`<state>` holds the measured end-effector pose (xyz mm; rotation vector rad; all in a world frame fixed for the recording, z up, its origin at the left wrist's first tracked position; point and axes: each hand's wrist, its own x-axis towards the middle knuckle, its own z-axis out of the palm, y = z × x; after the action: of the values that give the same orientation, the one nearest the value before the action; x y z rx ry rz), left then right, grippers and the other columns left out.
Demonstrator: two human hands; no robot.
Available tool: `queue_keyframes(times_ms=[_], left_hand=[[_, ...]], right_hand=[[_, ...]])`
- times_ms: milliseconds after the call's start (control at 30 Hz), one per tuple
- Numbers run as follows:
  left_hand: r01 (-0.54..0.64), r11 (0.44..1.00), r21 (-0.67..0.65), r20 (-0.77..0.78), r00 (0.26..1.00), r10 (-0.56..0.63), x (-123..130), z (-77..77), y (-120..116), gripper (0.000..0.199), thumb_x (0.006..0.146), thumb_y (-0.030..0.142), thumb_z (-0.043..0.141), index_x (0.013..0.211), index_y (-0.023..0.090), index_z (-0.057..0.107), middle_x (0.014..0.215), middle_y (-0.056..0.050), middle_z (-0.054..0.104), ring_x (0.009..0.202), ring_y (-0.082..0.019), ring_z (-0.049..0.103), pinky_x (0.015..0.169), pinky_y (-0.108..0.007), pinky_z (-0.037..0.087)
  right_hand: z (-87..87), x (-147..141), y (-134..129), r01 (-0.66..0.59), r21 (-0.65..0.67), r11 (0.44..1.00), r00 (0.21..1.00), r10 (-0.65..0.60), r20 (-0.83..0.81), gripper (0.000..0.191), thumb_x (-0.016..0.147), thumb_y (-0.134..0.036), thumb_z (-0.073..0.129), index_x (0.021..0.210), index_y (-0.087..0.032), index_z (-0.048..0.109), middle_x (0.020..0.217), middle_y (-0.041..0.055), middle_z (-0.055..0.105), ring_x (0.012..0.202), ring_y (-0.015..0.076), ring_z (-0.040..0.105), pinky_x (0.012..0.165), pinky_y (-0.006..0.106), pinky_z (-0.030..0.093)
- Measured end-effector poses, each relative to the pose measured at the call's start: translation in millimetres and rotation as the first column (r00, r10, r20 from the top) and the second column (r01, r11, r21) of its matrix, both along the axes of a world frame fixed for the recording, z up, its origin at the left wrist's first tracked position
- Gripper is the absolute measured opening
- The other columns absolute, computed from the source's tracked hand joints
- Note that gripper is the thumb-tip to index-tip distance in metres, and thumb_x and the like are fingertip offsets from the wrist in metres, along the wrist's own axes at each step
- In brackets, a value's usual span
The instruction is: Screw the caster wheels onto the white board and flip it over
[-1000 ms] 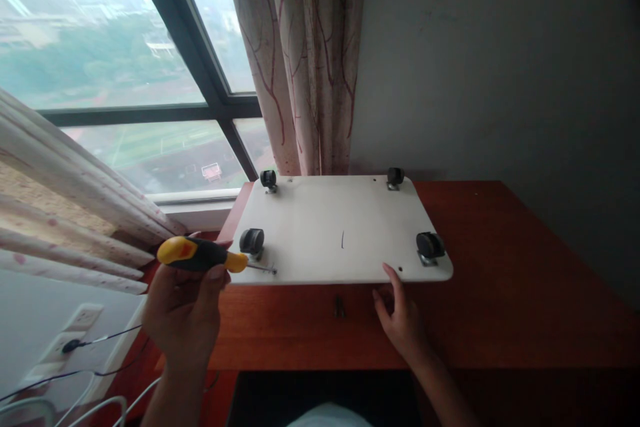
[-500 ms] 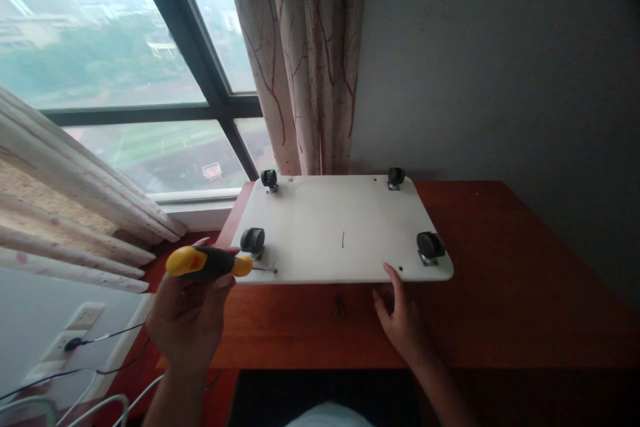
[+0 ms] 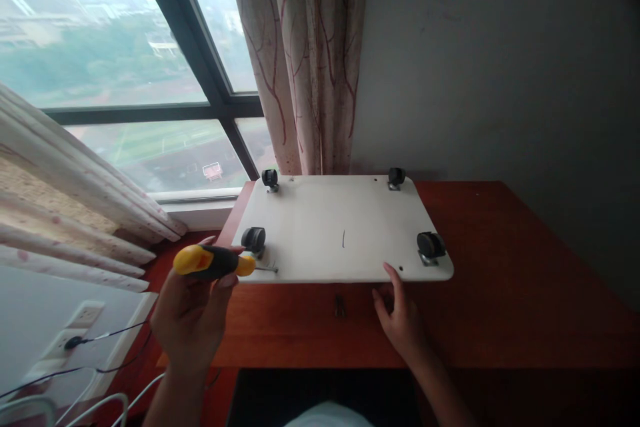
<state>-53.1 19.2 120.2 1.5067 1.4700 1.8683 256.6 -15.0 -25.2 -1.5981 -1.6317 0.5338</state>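
Note:
In my left hand [image 3: 193, 313] is a screwdriver [image 3: 215, 263] with a yellow and black handle, held between thumb and fingers. Its thin shaft points right, over the near left corner of a white board [image 3: 320, 227]. The tip appears to be at a small dark hole or screw there; which one, I cannot tell. Close behind the shaft stands a black caster [image 3: 253, 239]. My right hand [image 3: 403, 320] rests at the board's near edge, fingers apart, the index fingertip on the top surface beside a small hole [image 3: 401, 268]. To its right is another caster [image 3: 430, 245].
Two more casters [image 3: 270, 179] [image 3: 396, 177] sit at the board's far corners. The board lies on a reddish wooden table [image 3: 510, 267]. Small metal pieces [image 3: 339, 305] lie in front of it. Curtains [image 3: 320, 60] and a window are behind; cables [image 3: 115, 333] hang at the lower left.
My left hand and the screwdriver handle have shifted slightly to the right, and the handle appears turned a little. My right hand and the board have stayed in place.

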Motion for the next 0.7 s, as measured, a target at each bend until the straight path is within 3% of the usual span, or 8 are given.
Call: queue_keyframes(times_ms=[133,367,467,600,700], left_hand=[[0.037,0.999,-0.034,0.003,0.999,-0.037,-1,7.3,10,0.045,0.081,0.027,0.079,0.124,0.02,0.068,0.103,-0.008,0.077,0.085,-0.022,0.074,0.072,-0.033,0.063],[0.282,0.954,-0.101,0.003,0.959,-0.283,-13,19.0,31,0.048,0.086,0.031,0.074,0.131,0.021,0.065,0.105,-0.012,0.076,0.091,-0.025,0.072,0.059,-0.027,0.056],[0.373,0.921,-0.113,0.022,0.928,-0.373,-21,19.4,38,0.047,0.086,0.032,0.074,0.131,0.02,0.065,0.106,-0.013,0.076,0.092,-0.025,0.072,0.071,-0.031,0.059],[0.551,0.828,-0.101,0.087,0.834,-0.545,-32,16.1,47,0.05,0.088,0.031,0.07,0.135,0.017,0.061,0.108,-0.014,0.075,0.099,-0.029,0.07,0.09,-0.042,0.057],[0.642,0.762,-0.086,0.151,0.765,-0.627,-37,12.4,54,0.047,0.089,0.029,0.068,0.134,0.017,0.062,0.108,-0.014,0.073,0.101,-0.028,0.068,0.091,-0.043,0.055]], right_hand=[[-0.9,0,0,0.0,-0.009,1.0,1.0,0.0,0.004,0.056,0.099,-0.036,0.048,0.15,-0.014,0.036,0.085,0.0084,0.073,0.07,0.0233,0.074,0.066,0.033,0.06],[-4.3,1,0,-0.007,0.004,1.0,1.0,0.007,-0.002,0.056,0.099,-0.036,0.047,0.149,-0.014,0.036,0.083,0.0078,0.072,0.068,0.0227,0.074,0.062,0.031,0.059],[-5.5,0,0,0.013,0.005,1.0,1.0,-0.013,0.013,0.056,0.099,-0.037,0.048,0.149,-0.014,0.038,0.087,0.0098,0.073,0.072,0.0243,0.075,0.065,0.033,0.06],[-6.1,-1,0,0.024,0.007,1.0,1.0,-0.024,0.007,0.057,0.099,-0.038,0.048,0.15,-0.015,0.037,0.091,0.0111,0.075,0.076,0.0252,0.076,0.069,0.034,0.061],[-5.1,-1,0,0.02,0.016,1.0,1.0,-0.02,-0.007,0.056,0.099,-0.037,0.048,0.15,-0.016,0.037,0.089,0.0099,0.075,0.077,0.0245,0.076,0.072,0.034,0.061]])
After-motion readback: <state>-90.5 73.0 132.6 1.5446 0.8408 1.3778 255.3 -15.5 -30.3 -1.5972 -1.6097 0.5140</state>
